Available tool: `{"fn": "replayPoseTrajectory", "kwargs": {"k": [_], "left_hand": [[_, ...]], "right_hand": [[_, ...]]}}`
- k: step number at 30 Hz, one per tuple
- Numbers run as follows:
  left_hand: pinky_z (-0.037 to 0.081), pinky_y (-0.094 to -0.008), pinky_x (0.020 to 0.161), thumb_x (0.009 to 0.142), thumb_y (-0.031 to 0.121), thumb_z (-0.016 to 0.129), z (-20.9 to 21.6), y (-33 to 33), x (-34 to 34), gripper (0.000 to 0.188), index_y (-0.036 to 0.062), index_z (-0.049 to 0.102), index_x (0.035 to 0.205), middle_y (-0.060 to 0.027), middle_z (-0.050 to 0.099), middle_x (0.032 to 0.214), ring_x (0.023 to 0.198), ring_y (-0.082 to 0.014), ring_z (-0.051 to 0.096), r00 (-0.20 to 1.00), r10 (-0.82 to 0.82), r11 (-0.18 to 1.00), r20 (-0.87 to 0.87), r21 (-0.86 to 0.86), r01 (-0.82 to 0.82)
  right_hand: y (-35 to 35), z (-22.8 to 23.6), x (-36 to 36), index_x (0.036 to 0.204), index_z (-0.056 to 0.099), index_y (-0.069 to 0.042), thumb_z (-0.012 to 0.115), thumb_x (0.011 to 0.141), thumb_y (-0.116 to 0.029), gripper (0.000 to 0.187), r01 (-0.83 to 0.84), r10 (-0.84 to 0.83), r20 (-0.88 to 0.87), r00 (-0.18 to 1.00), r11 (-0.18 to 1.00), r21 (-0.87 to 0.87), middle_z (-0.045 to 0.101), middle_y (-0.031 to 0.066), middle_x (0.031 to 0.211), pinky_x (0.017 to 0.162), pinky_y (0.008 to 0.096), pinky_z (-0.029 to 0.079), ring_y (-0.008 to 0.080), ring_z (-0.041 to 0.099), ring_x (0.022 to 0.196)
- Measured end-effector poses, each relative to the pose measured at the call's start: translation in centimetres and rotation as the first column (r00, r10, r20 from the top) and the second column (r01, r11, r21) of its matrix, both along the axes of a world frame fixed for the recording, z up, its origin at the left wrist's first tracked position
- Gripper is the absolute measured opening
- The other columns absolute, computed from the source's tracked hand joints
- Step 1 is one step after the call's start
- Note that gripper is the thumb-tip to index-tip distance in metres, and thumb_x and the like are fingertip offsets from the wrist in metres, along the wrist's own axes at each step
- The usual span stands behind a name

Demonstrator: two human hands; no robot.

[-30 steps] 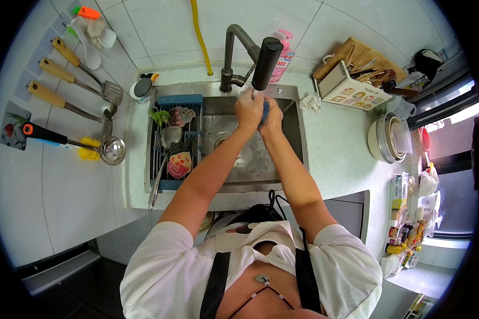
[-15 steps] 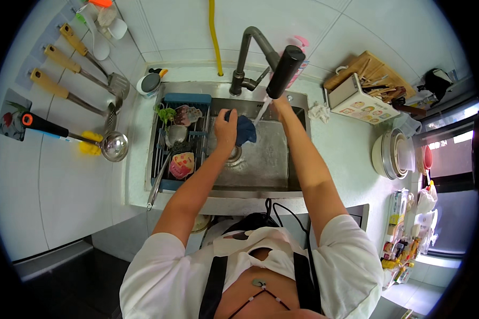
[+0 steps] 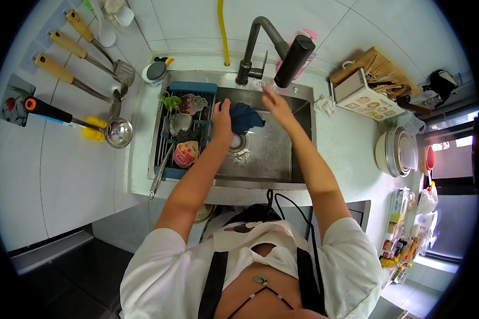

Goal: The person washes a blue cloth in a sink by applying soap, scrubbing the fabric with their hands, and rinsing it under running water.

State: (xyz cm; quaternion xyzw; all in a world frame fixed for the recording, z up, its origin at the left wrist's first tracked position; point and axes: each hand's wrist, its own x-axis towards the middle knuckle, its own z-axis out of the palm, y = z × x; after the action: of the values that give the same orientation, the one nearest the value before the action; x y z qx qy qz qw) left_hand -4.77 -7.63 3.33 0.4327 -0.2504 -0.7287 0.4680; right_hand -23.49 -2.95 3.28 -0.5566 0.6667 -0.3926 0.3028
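A wet-looking dark blue cloth (image 3: 245,118) hangs over the steel sink basin (image 3: 266,154), gripped at its left side by my left hand (image 3: 223,121). My fingers wrap its edge, and the rest spreads to the right. My right hand (image 3: 276,108) is apart from the cloth, just below the faucet head, with its fingers stretched toward the faucet (image 3: 292,61) and nothing seen in them. No stream shows under the black spout. The faucet's lever (image 3: 264,60) points up beside its base.
Left in the sink, a drying rack (image 3: 193,86) holds a ladle-like utensil (image 3: 181,123), a pink patterned item (image 3: 186,153) and some greens (image 3: 170,101). Utensils hang on the left wall. A crumpled white cloth (image 3: 324,105), a chopstick box (image 3: 364,100) and stacked bowls (image 3: 391,152) line the right counter.
The water stream from the faucet has stopped and the lever now stands upright. My right hand has come down and away from the faucet. The cloth is spread wider in my left hand.
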Motion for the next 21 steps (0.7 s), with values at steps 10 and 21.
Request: {"fn": "replayPoseTrajectory", "kwargs": {"k": [10,21], "left_hand": [[0.043,-0.0391,0.084,0.087,0.040,0.042,3.0,2.1,-0.7,0.040,0.0054,0.049,0.106,-0.0118,0.053,0.107,0.095,-0.0250,0.054,0.832,-0.373,0.879,-0.411,0.129,0.458],[0.040,-0.0482,0.086,0.080,0.046,0.051,6.5,3.5,0.8,0.058,0.0082,0.039,0.122,-0.0123,0.046,0.119,0.107,-0.0274,0.047,0.457,-0.764,0.573,-0.455,-0.152,0.806]], "right_hand": [[8.5,7.3,6.9,0.131,0.023,-0.010,0.069,0.065,-0.012,0.080,-0.023,-0.019,-0.201,0.979,0.979,-0.202,0.038,0.0183,0.124,0.091,0.0350,0.035,0.0350,0.040,0.112],[10.9,11.2,4.6,0.112,0.046,-0.010,0.057,0.063,-0.001,0.050,-0.378,0.010,-0.692,0.722,0.844,-0.382,0.050,0.0115,0.105,0.073,0.0339,0.046,0.0277,0.050,0.097]]}}
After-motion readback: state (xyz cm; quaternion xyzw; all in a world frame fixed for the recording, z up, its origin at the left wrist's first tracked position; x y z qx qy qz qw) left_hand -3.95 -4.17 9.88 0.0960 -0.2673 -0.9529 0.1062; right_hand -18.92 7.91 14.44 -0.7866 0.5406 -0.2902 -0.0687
